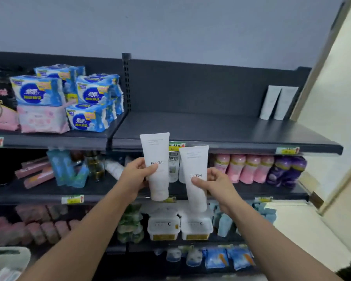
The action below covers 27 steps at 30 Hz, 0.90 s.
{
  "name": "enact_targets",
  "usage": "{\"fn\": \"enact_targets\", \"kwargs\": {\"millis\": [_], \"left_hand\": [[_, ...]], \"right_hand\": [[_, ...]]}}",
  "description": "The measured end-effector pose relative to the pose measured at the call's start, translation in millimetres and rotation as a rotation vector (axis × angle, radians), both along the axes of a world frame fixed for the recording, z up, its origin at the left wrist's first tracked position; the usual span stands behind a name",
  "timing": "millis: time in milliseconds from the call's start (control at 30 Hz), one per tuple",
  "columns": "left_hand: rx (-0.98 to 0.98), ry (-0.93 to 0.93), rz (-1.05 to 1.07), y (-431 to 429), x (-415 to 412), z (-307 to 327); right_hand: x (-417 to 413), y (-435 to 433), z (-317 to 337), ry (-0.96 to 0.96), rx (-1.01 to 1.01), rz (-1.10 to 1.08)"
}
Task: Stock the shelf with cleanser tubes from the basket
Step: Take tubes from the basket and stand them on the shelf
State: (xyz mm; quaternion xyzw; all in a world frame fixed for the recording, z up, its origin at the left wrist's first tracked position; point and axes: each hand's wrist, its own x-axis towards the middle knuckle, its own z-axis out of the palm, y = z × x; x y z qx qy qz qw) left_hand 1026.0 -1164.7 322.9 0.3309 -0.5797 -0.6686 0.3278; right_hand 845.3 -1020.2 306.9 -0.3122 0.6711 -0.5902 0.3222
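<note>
We see two white tubes held up in front of the shelves, both upright with the cap end down and the flat crimped end up, each printed "FLORAL". The left tube (157,165) sits at the middle of the view; the right tube (195,177) stands just beside it at 3 o'clock and a little lower, apart from it by a narrow gap. Our left hand (138,175) is wrapped around the lower half of the left tube, thumb across the front and fingers curled behind. Our right hand (215,183) grips the right tube the same way, thumb pressed on the front just under the lettering.

Both tubes hover in front of the edge of the top shelf (221,128), a dark board that is mostly bare. At 2 o'clock from the held tubes, at the far right back of that shelf, two more white tubes (277,103) stand upright, touching each other and close against the back panel. At 10 o'clock, on the neighbouring shelf section, lie blue packs (39,91) stacked on pink ones.

At 3 o'clock, one shelf down, stand pink bottles (244,169) and purple bottles (286,171) in a row. At 8 o'clock, in the bottom left corner, we see part of a pale basket (7,260).
</note>
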Motion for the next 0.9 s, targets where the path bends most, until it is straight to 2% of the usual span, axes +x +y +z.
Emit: {"fn": "enact_targets", "kwargs": {"millis": [400, 900], "left_hand": [[-0.086, -0.007, -0.104, 69.2, -157.1, 37.0], [-0.138, 0.094, -0.178, 130.1, -328.0, 80.8]], "right_hand": [[-136.7, 81.2, 20.8, 0.013, -0.075, -0.101], [-291.2, 158.1, 60.0, 0.107, -0.106, -0.167]]}}
